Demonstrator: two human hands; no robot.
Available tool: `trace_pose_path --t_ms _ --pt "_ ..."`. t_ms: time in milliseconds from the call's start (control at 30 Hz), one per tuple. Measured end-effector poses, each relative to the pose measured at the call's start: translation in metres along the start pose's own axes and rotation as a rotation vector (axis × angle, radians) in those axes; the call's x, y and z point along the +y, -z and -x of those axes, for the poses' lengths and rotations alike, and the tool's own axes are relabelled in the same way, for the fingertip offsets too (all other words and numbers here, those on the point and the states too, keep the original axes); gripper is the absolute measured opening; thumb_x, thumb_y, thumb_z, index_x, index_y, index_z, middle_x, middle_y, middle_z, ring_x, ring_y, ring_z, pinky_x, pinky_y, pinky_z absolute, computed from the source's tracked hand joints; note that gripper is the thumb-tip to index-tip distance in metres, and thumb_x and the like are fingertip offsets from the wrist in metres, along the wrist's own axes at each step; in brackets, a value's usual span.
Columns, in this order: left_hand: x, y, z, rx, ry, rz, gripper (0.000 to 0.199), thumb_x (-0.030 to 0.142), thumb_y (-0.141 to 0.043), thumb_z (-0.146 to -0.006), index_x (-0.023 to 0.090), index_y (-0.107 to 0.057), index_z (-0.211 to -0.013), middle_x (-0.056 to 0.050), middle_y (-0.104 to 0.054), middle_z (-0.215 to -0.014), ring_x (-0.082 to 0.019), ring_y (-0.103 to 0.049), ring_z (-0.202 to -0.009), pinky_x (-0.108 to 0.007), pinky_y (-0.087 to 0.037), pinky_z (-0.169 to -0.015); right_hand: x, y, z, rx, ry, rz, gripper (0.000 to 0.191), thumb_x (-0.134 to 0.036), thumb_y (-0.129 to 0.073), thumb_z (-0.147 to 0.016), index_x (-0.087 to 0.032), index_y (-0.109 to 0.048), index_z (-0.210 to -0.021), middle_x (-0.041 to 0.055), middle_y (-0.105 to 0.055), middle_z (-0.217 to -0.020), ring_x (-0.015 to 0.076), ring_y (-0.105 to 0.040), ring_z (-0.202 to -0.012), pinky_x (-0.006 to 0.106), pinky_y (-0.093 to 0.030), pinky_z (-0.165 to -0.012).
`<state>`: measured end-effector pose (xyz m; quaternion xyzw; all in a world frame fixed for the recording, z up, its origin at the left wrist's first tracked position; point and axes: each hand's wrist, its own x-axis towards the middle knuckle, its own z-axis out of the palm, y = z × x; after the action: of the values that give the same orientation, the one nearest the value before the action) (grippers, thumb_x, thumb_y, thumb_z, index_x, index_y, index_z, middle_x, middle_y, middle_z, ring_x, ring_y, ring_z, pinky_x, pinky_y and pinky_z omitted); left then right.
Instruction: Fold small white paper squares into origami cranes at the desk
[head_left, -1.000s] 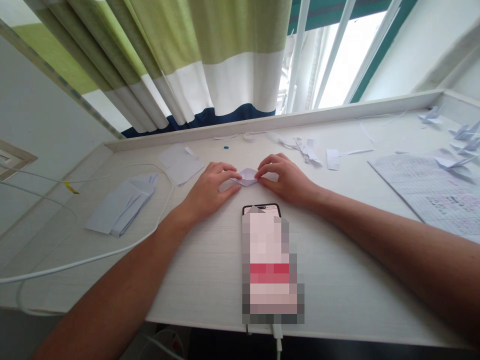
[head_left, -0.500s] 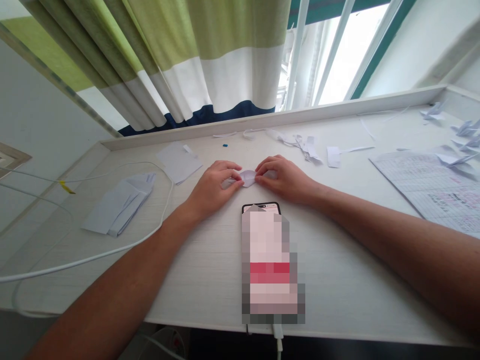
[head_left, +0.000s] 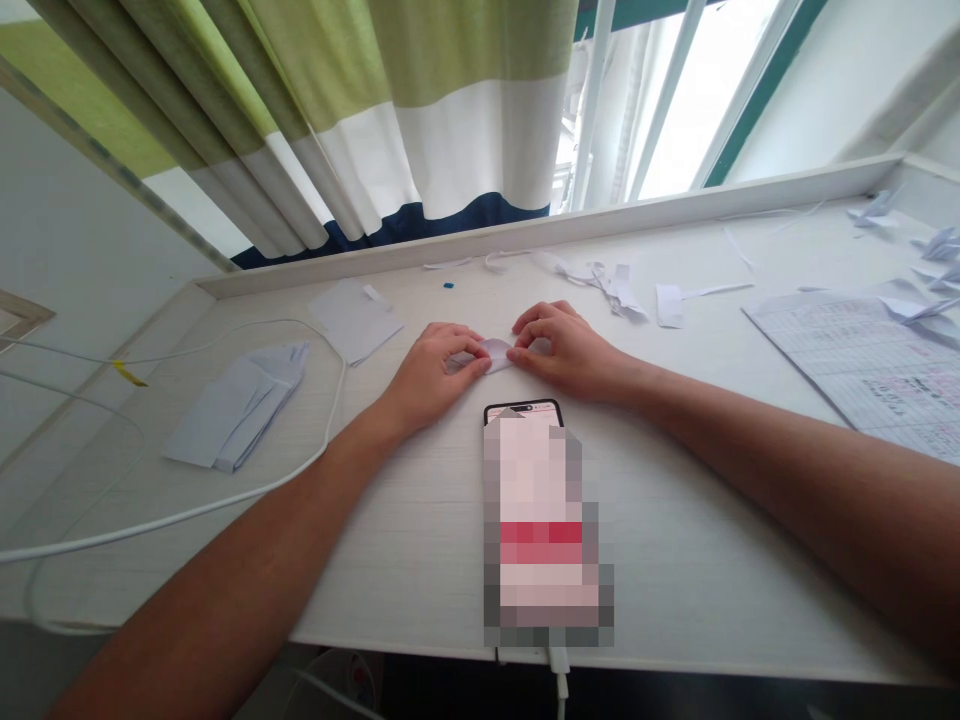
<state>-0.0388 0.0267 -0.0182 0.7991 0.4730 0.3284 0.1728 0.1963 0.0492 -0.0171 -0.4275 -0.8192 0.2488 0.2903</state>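
Note:
A small piece of folded white paper (head_left: 498,353) is held between my hands at the middle of the desk. My left hand (head_left: 446,365) pinches its left end with thumb and fingers. On the other side, my right hand (head_left: 559,345) closes thumb and forefinger on its right end, the other fingers curled above. The fingers cover both ends, so its full shape is hidden. Just in front of the hands lies a phone (head_left: 523,408), its screen mostly blurred out and a white cable plugged into its near end.
Folded paper sheets (head_left: 236,405) and a flat sheet (head_left: 356,322) lie to the left, beside a looping white cable (head_left: 334,415). Paper scraps (head_left: 621,292) are strewn along the back. At right, small folded paper pieces (head_left: 937,245) stand near a written-on sheet (head_left: 862,350).
My right hand's fingers have lifted and opened slightly above the paper, while the thumb stays on it. My left hand keeps nearly the same place. The view has shifted a little.

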Motion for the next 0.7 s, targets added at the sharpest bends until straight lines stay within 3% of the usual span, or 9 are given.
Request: trace_pose_path --t_ms 233,467,567,700 --pt "0.0008 -0.0016 0.0005 -0.002 0.001 -0.004 0.006 0.028 -0.075 -0.090 0.025 -0.079 -0.093 -0.006 -0.079 -0.112 -0.028 -0.066 -0.120 -0.048 -0.050 -0.111 -0.0002 0.0005 0.0009 0.035 -0.022 -0.010 0.009 -0.028 -0.073 -0.086 -0.021 -0.077 -0.089 0.0135 -0.071 -0.117 0.0361 -0.057 -0.126 0.055 -0.046 -0.114" --pt "-0.0011 -0.0034 0.0012 0.015 -0.075 -0.017 0.008 0.024 -0.076 -0.093 0.026 -0.081 -0.098 -0.006 -0.078 -0.113 -0.026 -0.065 -0.120 -0.047 -0.050 -0.112 0.0001 0.0038 -0.0010 0.021 -0.025 -0.049 0.014 -0.022 -0.069 -0.086 -0.021 -0.081 -0.093 0.0097 -0.075 -0.111 0.0307 -0.065 -0.115 0.050 -0.048 -0.110" --pt "-0.0036 -0.0042 0.0018 -0.012 -0.113 -0.059 0.014 0.024 -0.073 -0.096 0.030 -0.084 -0.103 -0.005 -0.076 -0.120 -0.026 -0.062 -0.123 -0.047 -0.049 -0.114 -0.0004 0.0048 -0.0015 0.031 -0.070 -0.077 0.019 -0.015 -0.065 -0.084 -0.021 -0.081 -0.092 0.0077 -0.076 -0.105 0.0261 -0.068 -0.101 0.044 -0.052 -0.099" --pt "-0.0062 -0.0053 0.0024 -0.038 -0.108 -0.110 0.017 0.026 -0.071 -0.098 0.034 -0.085 -0.105 -0.005 -0.074 -0.123 -0.026 -0.060 -0.125 -0.050 -0.048 -0.116 -0.0026 0.0074 -0.0010 0.087 -0.199 -0.198 0.028 -0.009 -0.059 -0.080 -0.019 -0.081 -0.093 0.0038 -0.074 -0.081 0.0186 -0.062 -0.072 0.034 -0.049 -0.071"
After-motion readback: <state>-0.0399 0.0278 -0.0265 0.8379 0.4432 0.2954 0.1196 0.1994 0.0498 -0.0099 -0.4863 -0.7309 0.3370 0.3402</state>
